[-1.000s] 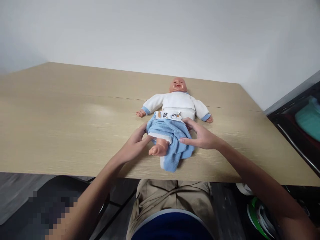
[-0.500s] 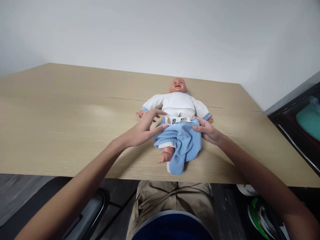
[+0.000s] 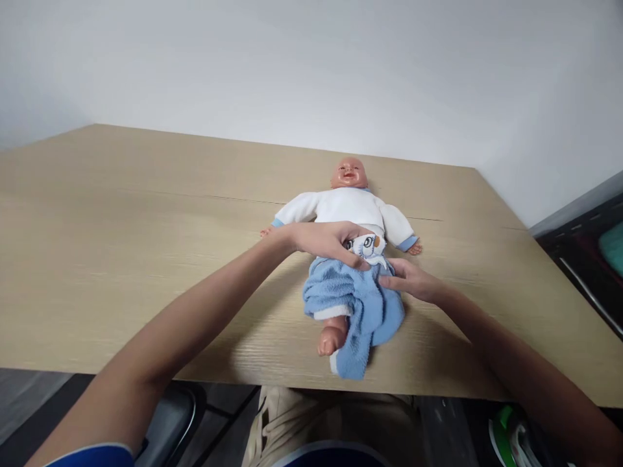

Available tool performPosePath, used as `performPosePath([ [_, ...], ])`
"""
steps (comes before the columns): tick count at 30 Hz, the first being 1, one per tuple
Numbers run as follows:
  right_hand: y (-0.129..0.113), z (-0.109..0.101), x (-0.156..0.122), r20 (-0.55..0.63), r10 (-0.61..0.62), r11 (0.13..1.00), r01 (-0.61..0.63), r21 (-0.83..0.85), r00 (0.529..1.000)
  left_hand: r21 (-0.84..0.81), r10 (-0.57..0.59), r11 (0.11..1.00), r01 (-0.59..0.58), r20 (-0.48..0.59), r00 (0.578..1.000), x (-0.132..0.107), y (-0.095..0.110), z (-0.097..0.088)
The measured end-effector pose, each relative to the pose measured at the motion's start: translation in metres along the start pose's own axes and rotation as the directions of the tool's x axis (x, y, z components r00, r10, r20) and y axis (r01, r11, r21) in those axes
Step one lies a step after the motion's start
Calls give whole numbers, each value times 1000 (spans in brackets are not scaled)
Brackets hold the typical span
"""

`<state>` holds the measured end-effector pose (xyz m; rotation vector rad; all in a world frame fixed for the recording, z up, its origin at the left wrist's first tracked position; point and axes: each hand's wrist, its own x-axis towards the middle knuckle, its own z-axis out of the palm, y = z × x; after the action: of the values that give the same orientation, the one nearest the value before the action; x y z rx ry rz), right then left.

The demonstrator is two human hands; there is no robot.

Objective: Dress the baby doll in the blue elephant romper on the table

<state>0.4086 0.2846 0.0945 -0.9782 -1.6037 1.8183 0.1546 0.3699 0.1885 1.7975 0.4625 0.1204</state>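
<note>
A baby doll [image 3: 349, 174] in a white top [image 3: 346, 207] lies on its back on the wooden table [image 3: 146, 246], head away from me. Blue terry trousers [image 3: 357, 305] cover its legs, and one bare foot [image 3: 329, 339] sticks out. My left hand [image 3: 328, 240] reaches across the doll's waist, its fingers closed on the printed waistband [image 3: 368, 246]. My right hand [image 3: 411, 280] lies at the doll's right hip, its fingers pinching the blue cloth.
The table's front edge runs just past the doll's foot, above my lap. A dark shelf unit [image 3: 584, 259] with a teal item [image 3: 614, 245] stands to the right. A green and white object [image 3: 509, 425] lies on the floor at the lower right.
My left hand has moved from the doll's left side across its belly onto the waistband. The waistband now sits bunched higher. My right hand has slid a little lower on the hip.
</note>
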Motion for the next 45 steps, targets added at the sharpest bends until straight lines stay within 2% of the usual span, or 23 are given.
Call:
performPosePath([
  [2, -10, -8, -6, 93, 40, 998, -36, -52, 995, -89, -46, 995, 52, 75, 996, 4, -1, -1],
  [3, -16, -11, -8, 95, 31, 998, -26, -49, 995, -118, -67, 990, 82, 124, 990, 5, -1, -2],
  [7, -33, -12, -5, -12, -65, 998, 65, 11, 998, -119, -103, 983, 143, 291, 951, 9, -2, -9],
  [9, -36, -8, 2, -2, -66, 998, 66, 9, 998, -98, -106, 984, 147, 336, 936, 9, -2, -11],
  [12, -38, -5, 8, 122, -10, 1000, 7, 24, 992, -81, -106, 986, 144, 353, 929, 7, -6, -14],
  [15, -40, -7, 6, 310, 70, 997, -72, -4, 948, -112, -99, 983, 146, 351, 931, 4, -13, -16],
  [18, -43, -10, 1, 372, 61, 998, -51, -37, 926, -148, -120, 971, 186, 369, 922, 3, -20, -19],
  [20, -42, -7, -1, 311, 15, 999, -25, 30, 950, -156, -116, 970, 187, 380, 918, 4, -25, -20],
  [22, -36, 0, -1, 148, -30, 993, 12, 120, 988, -171, -60, 974, 146, 427, 902, 5, -31, -22],
  [25, -22, 13, 2, -72, 10, 981, 4, 193, 997, -208, 31, 972, 111, 578, 815, 7, -36, -25],
  [26, -19, 16, 3, -89, 41, 978, -22, 207, 995, -221, 48, 969, 113, 615, 787, 7, -36, -25],
  [28, -15, 19, 4, -44, 83, 976, -72, 203, 996, -240, 66, 964, 117, 638, 767, 7, -36, -24],
  [30, -17, 17, 4, 38, 64, 982, -70, 178, 997, -250, 77, 963, 101, 616, 784, 5, -35, -23],
  [34, -28, 6, 3, 183, -24, 990, -2, 139, 983, -255, 96, 966, 49, 527, 844, 2, -34, -22],
  [37, -34, 1, 0, 309, 32, 996, -55, 64, 950, -311, 128, 950, 28, 469, 874, 1, -34, -23],
  [39, -37, 1, -2, 348, 68, 996, -83, 28, 935, -324, 116, 945, 43, 453, 884, 1, -34, -23],
  [41, -38, 2, -4, 317, 32, 998, -50, 49, 948, -306, 94, 950, 57, 458, 884, 1, -35, -23],
  [45, -38, 4, -4, 140, -72, 990, 54, 130, 988, -242, 76, 969, 60, 514, 854, 2, -37, -22],
])
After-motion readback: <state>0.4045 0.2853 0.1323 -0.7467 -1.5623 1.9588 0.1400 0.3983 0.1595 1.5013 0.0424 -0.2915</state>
